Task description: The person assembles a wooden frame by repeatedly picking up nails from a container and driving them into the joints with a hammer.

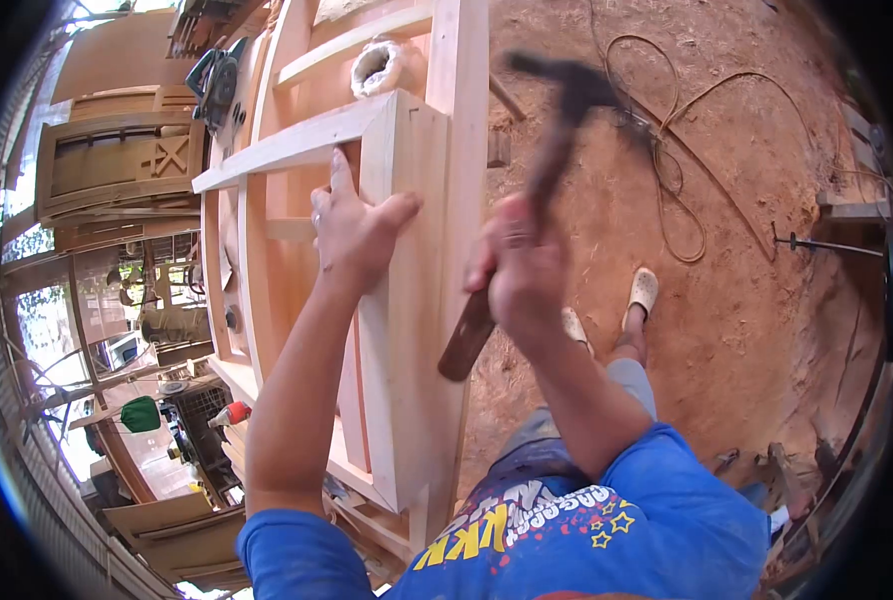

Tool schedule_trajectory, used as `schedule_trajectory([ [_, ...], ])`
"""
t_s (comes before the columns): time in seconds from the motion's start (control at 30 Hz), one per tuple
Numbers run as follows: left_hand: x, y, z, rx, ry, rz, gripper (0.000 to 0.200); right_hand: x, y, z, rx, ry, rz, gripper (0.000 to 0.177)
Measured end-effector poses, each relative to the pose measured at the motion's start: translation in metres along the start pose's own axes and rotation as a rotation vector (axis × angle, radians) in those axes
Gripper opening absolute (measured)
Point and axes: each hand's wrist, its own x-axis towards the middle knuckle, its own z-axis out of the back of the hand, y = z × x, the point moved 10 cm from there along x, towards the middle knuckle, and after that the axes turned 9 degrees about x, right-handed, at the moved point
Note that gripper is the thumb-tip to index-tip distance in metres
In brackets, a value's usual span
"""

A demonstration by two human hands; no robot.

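Two hands: left hand (357,235) flat on frame (407,380), right hand (517,275) gripping hammer (552,155).

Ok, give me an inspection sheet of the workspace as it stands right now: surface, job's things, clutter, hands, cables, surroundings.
Surface: reddish ground strewn with sawdust, under the person's feet.
Job's things: pale wooden frame; hammer, motion-blurred, head up beside the frame.
Clutter: circular saw at the far end of the woodwork; whitish rolled object between the rails.
Hands: left hand pressed flat on the frame, fingers spread; right hand closed round the hammer's handle.
Cables: loose cord looped on the ground, apart from the feet.
Surroundings: wooden door panels stacked at the left.
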Motion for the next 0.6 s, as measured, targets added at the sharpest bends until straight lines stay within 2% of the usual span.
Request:
schedule_trajectory([
  [0.07,-0.003,0.0,-0.001,0.006,0.016,0.007,0.124,-0.004,0.043,0.014,0.133,-0.039,0.207,0.033],
  [0.13,0.002,-0.003,0.002,0.007,0.005,-0.005,0.124,-0.007,0.036,0.021,0.064,-0.088,0.124,0.032],
  [0.17,0.003,-0.001,0.001,0.008,-0.003,-0.01,0.124,-0.008,0.007,0.021,0.014,-0.108,-0.007,0.031],
  [0.23,-0.01,0.002,-0.007,-0.001,0.027,-0.002,0.124,0.002,-0.043,-0.01,-0.211,0.047,-0.304,0.029],
  [0.37,-0.001,0.007,-0.006,0.0,0.03,0.0,0.124,0.003,0.037,0.004,0.104,-0.02,0.197,0.032],
  [0.4,0.004,0.005,-0.004,0.008,0.015,-0.009,0.124,-0.004,0.051,0.011,0.106,0.001,0.277,0.035],
  [0.47,0.007,0.001,-0.002,0.001,0.012,-0.012,0.125,-0.018,0.03,0.008,0.078,0.006,0.285,0.032],
  [0.5,0.002,0.004,-0.003,0.002,0.019,-0.003,0.125,-0.002,-0.013,0.001,-0.102,0.1,0.054,0.03],
  [0.57,-0.009,0.006,-0.006,-0.017,0.055,-0.034,0.125,0.013,-0.043,-0.011,-0.257,0.096,-0.228,0.027],
  [0.6,0.001,-0.002,-0.001,-0.034,0.044,-0.075,0.125,0.026,-0.02,-0.018,-0.169,0.087,-0.108,0.028],
])
